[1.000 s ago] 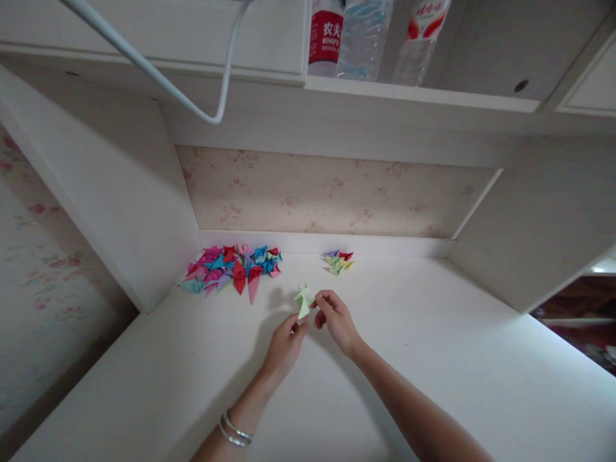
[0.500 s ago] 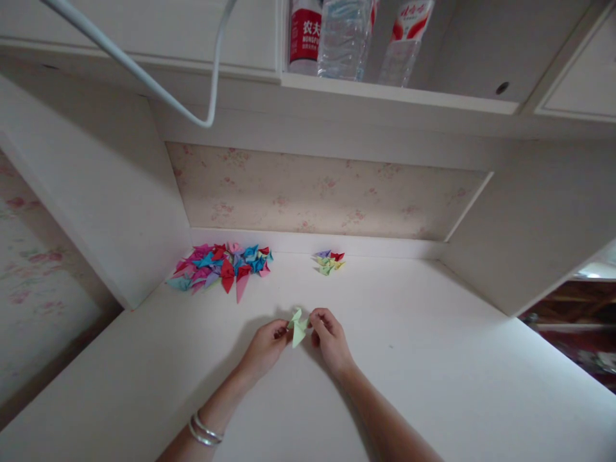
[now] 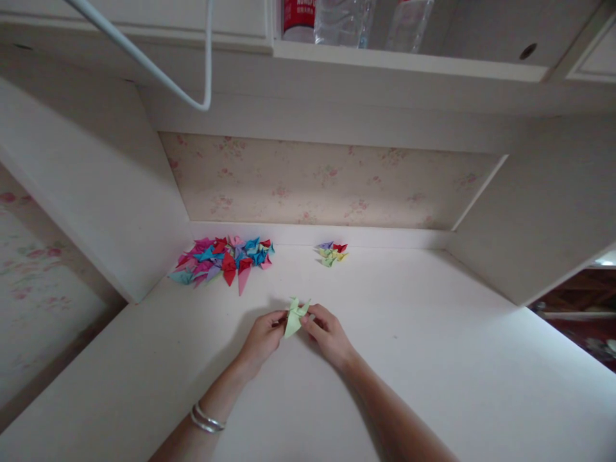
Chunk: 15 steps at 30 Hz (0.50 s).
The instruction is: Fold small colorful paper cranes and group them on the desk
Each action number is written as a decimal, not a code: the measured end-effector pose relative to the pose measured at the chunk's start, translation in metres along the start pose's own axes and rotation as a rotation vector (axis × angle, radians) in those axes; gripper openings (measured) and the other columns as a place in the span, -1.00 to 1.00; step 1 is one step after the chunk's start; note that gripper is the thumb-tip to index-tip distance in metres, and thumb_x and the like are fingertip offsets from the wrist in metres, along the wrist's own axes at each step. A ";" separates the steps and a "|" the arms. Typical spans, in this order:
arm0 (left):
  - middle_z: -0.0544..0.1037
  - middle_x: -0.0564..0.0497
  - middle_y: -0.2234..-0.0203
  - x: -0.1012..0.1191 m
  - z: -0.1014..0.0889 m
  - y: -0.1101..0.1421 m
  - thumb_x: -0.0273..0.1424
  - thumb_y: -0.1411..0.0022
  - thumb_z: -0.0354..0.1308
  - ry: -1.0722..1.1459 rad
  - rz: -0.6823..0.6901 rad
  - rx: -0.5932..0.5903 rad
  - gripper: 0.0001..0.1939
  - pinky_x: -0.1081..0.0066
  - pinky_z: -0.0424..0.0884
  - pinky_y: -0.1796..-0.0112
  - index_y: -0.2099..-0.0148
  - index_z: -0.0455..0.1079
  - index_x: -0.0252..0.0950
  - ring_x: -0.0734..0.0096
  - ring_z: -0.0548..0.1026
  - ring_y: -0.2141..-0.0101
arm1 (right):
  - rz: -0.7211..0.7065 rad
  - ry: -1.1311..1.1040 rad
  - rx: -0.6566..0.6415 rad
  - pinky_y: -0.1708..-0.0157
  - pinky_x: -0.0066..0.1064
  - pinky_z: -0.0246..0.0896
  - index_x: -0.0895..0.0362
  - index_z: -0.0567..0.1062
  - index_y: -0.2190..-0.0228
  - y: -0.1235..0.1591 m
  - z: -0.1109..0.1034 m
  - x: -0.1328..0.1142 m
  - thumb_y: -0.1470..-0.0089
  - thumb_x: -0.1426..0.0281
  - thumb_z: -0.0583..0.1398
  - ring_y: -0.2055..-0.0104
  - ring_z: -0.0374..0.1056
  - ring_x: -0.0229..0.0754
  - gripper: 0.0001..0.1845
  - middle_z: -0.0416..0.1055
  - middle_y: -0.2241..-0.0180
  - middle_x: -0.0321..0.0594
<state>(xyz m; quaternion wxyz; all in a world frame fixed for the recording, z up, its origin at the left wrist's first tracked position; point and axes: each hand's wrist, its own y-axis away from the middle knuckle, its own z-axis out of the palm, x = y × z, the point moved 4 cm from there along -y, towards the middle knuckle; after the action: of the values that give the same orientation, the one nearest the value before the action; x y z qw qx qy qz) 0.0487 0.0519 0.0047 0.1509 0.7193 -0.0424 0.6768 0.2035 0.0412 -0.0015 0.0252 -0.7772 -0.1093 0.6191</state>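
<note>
A pale green origami crane (image 3: 293,321) is held between my two hands, just above the white desk (image 3: 298,398). My left hand (image 3: 262,337) pinches its left side, with the fingertips partly hidden behind the paper. On the other side, the thumb and forefinger of my right hand (image 3: 330,333) are closed on the crane's right part. Farther back on the left lies a heap of folded paper cranes (image 3: 226,260) in pink, red, blue and purple. A smaller group of folded cranes (image 3: 332,253), in purple, red, yellow and green, sits behind my hands.
Side panels (image 3: 91,160) enclose the desk left and right, with flowered wallpaper (image 3: 332,183) at the back. Overhead, a shelf (image 3: 409,62) carries plastic bottles (image 3: 337,22). A white bent tube (image 3: 144,61) hangs at upper left.
My right fingers have moved in from the crane's right edge onto its body. The crane has turned slightly in my hands. The camera view has tipped a little downward.
</note>
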 end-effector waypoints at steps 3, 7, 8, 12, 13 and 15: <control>0.17 0.20 0.74 -0.001 -0.001 -0.001 -0.19 -0.03 0.20 0.001 0.006 0.001 -0.65 0.53 -0.06 0.59 0.22 0.56 -0.32 0.60 0.02 0.67 | 0.022 -0.024 0.011 0.48 -0.47 0.13 0.08 0.53 0.22 0.000 0.000 0.001 -0.12 0.09 0.14 0.47 0.21 -0.32 -0.63 0.34 0.34 -0.27; 0.14 0.20 0.71 -0.005 -0.002 -0.002 -0.15 -0.04 0.20 0.004 0.016 0.003 -0.64 0.53 -0.10 0.60 0.25 0.55 -0.34 0.62 -0.02 0.65 | 0.048 -0.064 0.030 0.53 -0.47 0.10 0.10 0.52 0.20 0.000 0.000 0.003 -0.11 0.08 0.15 0.52 0.19 -0.35 -0.61 0.36 0.33 -0.26; 0.14 0.20 0.70 -0.006 -0.002 -0.002 -0.13 -0.04 0.21 0.005 0.019 0.001 -0.63 0.53 -0.11 0.60 0.26 0.55 -0.35 0.63 -0.02 0.65 | 0.054 -0.073 0.035 0.54 -0.47 0.09 0.10 0.52 0.19 -0.001 0.000 0.004 -0.10 0.08 0.16 0.53 0.18 -0.35 -0.60 0.36 0.33 -0.26; 0.11 0.21 0.70 -0.010 -0.003 -0.004 -0.07 -0.02 0.22 -0.014 0.006 -0.006 -0.59 0.52 -0.14 0.60 0.36 0.51 -0.37 0.64 -0.01 0.65 | 0.067 -0.113 0.042 0.57 -0.48 0.06 0.13 0.51 0.17 -0.002 0.000 0.009 -0.09 0.07 0.17 0.55 0.17 -0.36 -0.58 0.37 0.36 -0.26; 0.10 0.21 0.70 -0.011 -0.003 -0.004 -0.06 -0.03 0.22 -0.019 0.002 -0.008 -0.59 0.52 -0.14 0.60 0.38 0.50 -0.37 0.64 -0.01 0.65 | 0.063 -0.121 0.040 0.57 -0.48 0.06 0.13 0.51 0.18 -0.002 0.001 0.009 -0.09 0.07 0.17 0.55 0.16 -0.36 -0.58 0.37 0.37 -0.26; 0.10 0.21 0.70 -0.012 -0.003 -0.005 -0.06 -0.04 0.22 -0.016 0.004 -0.010 -0.59 0.52 -0.14 0.60 0.39 0.49 -0.37 0.64 -0.02 0.65 | 0.053 -0.129 0.033 0.57 -0.48 0.06 0.12 0.52 0.19 -0.002 0.001 0.009 -0.09 0.08 0.17 0.55 0.16 -0.36 -0.59 0.36 0.39 -0.27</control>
<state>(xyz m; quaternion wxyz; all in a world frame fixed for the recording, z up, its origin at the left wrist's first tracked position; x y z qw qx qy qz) 0.0464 0.0556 -0.0082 0.1529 0.7237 -0.0485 0.6712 0.2047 0.0450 -0.0103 0.0146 -0.7377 -0.0800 0.6702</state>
